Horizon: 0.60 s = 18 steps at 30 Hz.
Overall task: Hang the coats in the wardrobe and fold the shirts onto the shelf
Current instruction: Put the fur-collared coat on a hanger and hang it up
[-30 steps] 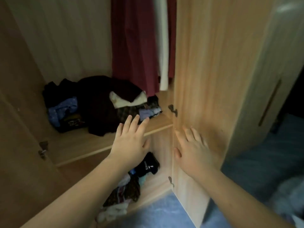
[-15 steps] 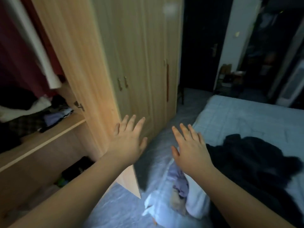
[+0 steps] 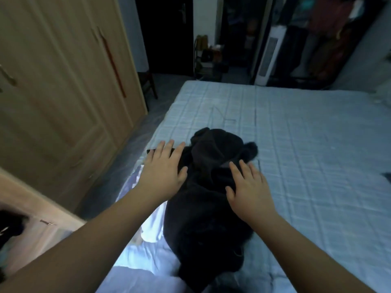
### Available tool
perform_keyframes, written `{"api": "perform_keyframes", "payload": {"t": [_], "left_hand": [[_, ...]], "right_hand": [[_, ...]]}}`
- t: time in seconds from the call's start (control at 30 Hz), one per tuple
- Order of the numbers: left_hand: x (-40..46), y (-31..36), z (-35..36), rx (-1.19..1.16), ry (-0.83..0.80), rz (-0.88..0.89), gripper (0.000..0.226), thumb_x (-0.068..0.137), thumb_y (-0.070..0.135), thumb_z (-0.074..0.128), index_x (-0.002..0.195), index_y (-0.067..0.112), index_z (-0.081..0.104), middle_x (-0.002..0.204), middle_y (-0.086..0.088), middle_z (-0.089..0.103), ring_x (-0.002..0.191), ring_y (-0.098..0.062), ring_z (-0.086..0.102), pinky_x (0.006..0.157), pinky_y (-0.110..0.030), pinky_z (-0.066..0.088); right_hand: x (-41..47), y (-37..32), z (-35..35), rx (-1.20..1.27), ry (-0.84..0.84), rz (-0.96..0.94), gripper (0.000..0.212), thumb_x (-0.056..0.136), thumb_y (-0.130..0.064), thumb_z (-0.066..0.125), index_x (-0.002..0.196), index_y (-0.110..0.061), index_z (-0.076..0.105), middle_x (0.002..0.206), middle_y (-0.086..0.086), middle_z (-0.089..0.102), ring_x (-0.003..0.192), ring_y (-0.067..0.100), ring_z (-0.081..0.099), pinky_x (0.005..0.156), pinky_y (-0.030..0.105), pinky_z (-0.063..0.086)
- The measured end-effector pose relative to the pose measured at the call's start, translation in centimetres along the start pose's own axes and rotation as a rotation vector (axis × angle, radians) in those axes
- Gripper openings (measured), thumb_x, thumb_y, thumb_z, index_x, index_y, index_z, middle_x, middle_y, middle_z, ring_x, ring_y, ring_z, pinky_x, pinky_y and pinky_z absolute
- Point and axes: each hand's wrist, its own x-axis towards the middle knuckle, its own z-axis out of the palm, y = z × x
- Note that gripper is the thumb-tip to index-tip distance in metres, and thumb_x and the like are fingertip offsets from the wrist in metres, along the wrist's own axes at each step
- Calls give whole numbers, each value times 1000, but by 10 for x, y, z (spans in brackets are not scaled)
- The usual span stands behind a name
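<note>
A crumpled black fleece coat (image 3: 211, 187) lay on the pale blue checked quilted bed cover (image 3: 306, 144), near the bed's left edge, running from the centre of the view down toward 6 o'clock. The person's left hand (image 3: 163, 172) was stretched out flat over the coat's 10 o'clock side, its fingers (image 3: 169, 149) straight and spread, holding nothing. The right hand (image 3: 249, 187) lay palm down on the coat's 2 o'clock side, its fingers (image 3: 243, 170) also straight and gripping nothing. A white cloth (image 3: 152, 227) showed beside the coat at 8 o'clock. The light wooden wardrobe (image 3: 63, 92) with closed doors stood at 10 o'clock. A white tower fan (image 3: 267, 58) stood at 1 o'clock. No writing or label could be read.
</note>
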Motion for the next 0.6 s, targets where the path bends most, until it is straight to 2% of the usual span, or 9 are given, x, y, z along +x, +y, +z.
{"api": "perform_keyframes", "payload": {"t": [0.17,0.4,0.6], "left_hand": [[12,8,33,-3,-68,-3,69,92,42,54,153,19,31,157,-15,34,146,-36,26,117,-52,26],[47,12,84,-62,-142,30,70,94,43,51,155,20,27,159,-15,30,147,-35,23,117,-51,27],[87,17,133,-101,-287,83,70,96,46,45,156,23,17,162,-12,21,149,-32,17,119,-49,24]], "right_hand": [[9,42,11,7,-38,94,71,95,-47,45,157,-23,17,163,8,18,151,30,12,121,49,18],[15,72,45,-41,-153,183,72,96,-46,42,157,-22,13,164,7,16,151,29,12,120,47,21],[41,83,79,-53,-282,305,72,96,-43,44,157,-22,12,164,7,16,151,29,13,120,47,22]]}}
